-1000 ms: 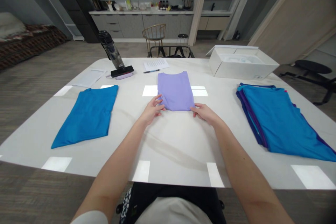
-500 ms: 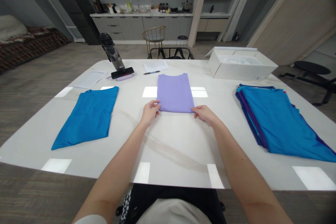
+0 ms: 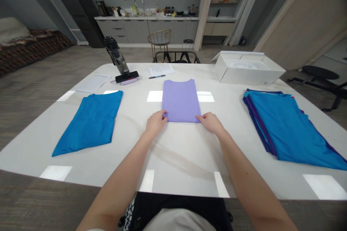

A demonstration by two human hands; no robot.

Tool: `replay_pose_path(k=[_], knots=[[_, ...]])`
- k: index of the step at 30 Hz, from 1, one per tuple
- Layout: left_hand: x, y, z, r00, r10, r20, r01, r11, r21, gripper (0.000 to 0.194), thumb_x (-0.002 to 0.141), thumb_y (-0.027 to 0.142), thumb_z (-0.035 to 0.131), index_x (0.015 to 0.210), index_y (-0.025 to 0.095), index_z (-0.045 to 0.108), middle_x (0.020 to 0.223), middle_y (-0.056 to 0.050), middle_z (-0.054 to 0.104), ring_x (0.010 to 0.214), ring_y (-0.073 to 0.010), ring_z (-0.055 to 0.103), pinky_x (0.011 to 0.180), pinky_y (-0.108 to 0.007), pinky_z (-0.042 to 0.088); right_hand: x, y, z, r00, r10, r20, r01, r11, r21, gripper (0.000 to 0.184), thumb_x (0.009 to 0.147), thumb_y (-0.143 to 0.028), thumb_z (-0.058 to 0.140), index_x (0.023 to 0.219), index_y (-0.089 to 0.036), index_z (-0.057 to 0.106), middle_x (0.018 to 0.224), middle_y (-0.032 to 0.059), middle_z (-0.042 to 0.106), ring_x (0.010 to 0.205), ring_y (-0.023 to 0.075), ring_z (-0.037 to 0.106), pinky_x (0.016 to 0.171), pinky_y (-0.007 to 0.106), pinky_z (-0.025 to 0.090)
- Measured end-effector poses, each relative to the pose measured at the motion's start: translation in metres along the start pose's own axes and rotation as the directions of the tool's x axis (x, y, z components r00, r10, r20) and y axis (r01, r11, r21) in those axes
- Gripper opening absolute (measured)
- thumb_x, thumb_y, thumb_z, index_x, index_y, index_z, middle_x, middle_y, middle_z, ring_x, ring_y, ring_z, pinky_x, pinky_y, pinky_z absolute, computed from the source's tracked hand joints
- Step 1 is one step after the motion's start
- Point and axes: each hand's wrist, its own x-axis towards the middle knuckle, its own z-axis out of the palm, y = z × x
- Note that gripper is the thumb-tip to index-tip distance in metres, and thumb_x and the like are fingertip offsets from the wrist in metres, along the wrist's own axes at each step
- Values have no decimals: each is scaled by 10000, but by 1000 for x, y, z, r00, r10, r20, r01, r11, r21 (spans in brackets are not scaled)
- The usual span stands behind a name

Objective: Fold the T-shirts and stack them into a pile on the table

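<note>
A lavender T-shirt (image 3: pixel 181 99), folded into a neat rectangle, lies flat at the middle of the white table with its neckline facing away from me. My left hand (image 3: pixel 156 122) pinches its near left corner between thumb and fingers. At the near right corner, my right hand (image 3: pixel 210 122) has the fabric in a similar pinch. To the left rests a blue folded shirt (image 3: pixel 90 121), its near left corner drawn out to a point. On the right is a stack of blue and purple garments (image 3: pixel 287 122), with a blue one on top.
A white open box (image 3: pixel 246 72) stands at the back right of the table (image 3: pixel 184 158). Toward the back left are a handheld vacuum cleaner (image 3: pixel 118 57), a sheet of paper (image 3: pixel 93 83), a printed page (image 3: pixel 162 69) and a pen (image 3: pixel 157 76). Chairs and a kitchen counter lie beyond.
The near edge of the lavender T-shirt has come slightly toward me and lies straighter and flatter. Both hands have moved a little nearer with it, still at the corners.
</note>
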Motion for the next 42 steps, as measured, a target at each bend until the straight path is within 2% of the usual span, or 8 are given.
replay_pose_path(k=[5,13,17,22,29,32,36,42], knots=[[-13,9,-6,995,-1,96,-5,998,68,352,874,254,580,1201,293,705,924,-36,749,879,-230,692,745,-296,465,-10,6,-7,998,6,62,0,996,-87,398,909,-500,635,625,-222,602,635,39,643,613,175,576,562,279,337],[-25,1,-32,943,74,325,-43,994,-102,339,750,249,654,1087,269,684,738,22,659,702,-182,622,611,-267,395,-21,14,-24,913,-85,400,75,996,41,434,841,-459,711,531,-198,553,512,-1,546,510,127,467,529,280,316],[-23,-3,-30,944,120,309,-76,985,-152,178,842,324,625,995,256,687,676,27,621,675,-173,599,607,-268,375,-19,17,-23,938,-93,333,25,979,203,445,875,-565,643,627,-198,603,507,-8,564,473,112,417,507,268,314],[-19,-8,-15,968,119,219,-72,975,-211,133,896,335,586,941,242,670,629,37,540,624,-159,554,617,-269,372,-13,23,-20,950,-43,309,-30,974,227,313,850,-449,678,680,-192,622,557,-6,603,476,103,408,488,258,310],[-22,-12,-31,920,122,372,-6,955,-297,184,843,402,663,907,229,671,581,53,557,572,-152,545,576,-270,373,-13,30,-28,908,-127,400,60,983,176,384,797,-465,734,579,-182,593,533,-17,532,515,107,423,518,262,315],[-22,-10,-34,942,117,316,-32,965,-260,235,890,466,626,925,240,679,610,39,590,612,-167,589,608,-279,410,-12,28,-24,950,-102,295,47,981,188,326,828,-458,718,671,-184,639,566,-19,557,532,118,462,540,260,339],[-20,-6,-22,992,95,77,-91,994,-59,229,955,428,574,1047,252,687,828,-15,666,809,-205,654,756,-313,494,-8,27,-17,996,-55,74,43,988,149,301,892,-499,668,851,-202,689,666,2,640,609,151,573,598,256,386],[-4,10,1,931,364,-24,-360,928,91,356,1016,329,516,1335,196,598,1386,-158,580,1286,-269,573,1121,-413,447,2,14,-9,979,-76,-187,80,997,13,278,959,-467,588,1061,-228,687,931,60,723,868,213,672,740,279,453]])
